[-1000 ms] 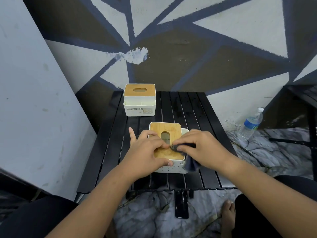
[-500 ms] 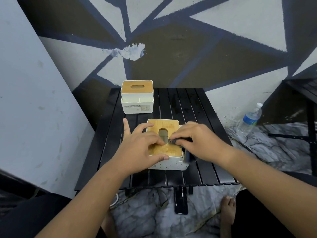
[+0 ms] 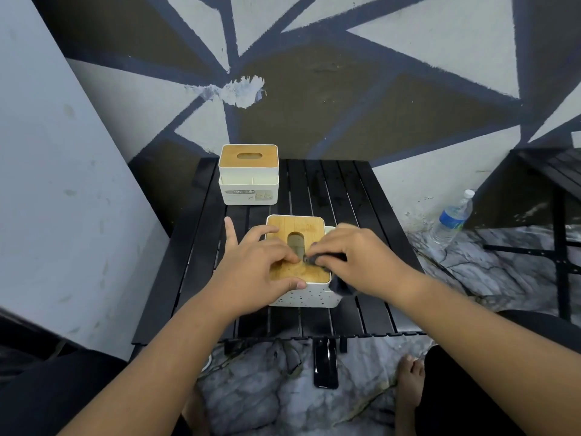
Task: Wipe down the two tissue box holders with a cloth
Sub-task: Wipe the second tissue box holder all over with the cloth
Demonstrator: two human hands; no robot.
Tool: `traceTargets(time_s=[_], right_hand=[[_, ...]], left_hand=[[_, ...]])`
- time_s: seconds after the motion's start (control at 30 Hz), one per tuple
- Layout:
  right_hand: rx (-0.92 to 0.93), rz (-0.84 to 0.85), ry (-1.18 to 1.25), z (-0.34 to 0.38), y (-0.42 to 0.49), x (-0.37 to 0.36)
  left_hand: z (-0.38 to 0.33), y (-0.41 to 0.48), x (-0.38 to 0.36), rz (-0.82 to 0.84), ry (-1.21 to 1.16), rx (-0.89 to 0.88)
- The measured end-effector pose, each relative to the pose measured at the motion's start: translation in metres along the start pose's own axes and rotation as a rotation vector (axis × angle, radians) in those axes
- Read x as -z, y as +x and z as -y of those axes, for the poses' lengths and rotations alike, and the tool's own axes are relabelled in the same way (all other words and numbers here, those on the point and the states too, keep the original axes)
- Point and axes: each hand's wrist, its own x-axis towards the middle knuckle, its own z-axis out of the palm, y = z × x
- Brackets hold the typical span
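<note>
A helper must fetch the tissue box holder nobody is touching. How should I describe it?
Find the black slatted table by the painted wall. At its far left corner stands the untouched holder. Unlike the speckled holder nearer the person, its white body is plain, two-tiered, with a label in front.

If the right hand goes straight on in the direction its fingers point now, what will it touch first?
Most likely the fingers of the left hand, just ahead on the wooden lid of the near holder, though depth is uncertain.

Bare hands [image 3: 257,269] [image 3: 361,259], bare feet [image 3: 408,382], dark trousers [image 3: 47,391]
</note>
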Motion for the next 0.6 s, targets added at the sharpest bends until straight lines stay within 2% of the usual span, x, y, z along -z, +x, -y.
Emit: traceTargets(time_s=[0.1, 0.23, 0.37, 0.6], right_hand=[[0.068, 0.019, 0.035, 0.010, -0.024, -0.003], [-0.025, -0.063, 0.041, -0.002, 0.000, -0.004], [-0.129, -0.112, 0.078, -0.005, 0.015, -0.005], [-0.165, -0.110, 0.015, 0.001, 0.017, -0.007]], left_hand=[[-0.002, -0.001, 0.000, 0.000, -0.019, 0.015], [-0.002, -0.001, 0.001, 0.017, -0.101, 0.046], [-0.006, -0.004, 0.000, 0.008, -0.077, 0.061], [-0.006, -0.005, 0.000, 0.002, -0.078, 0.070]])
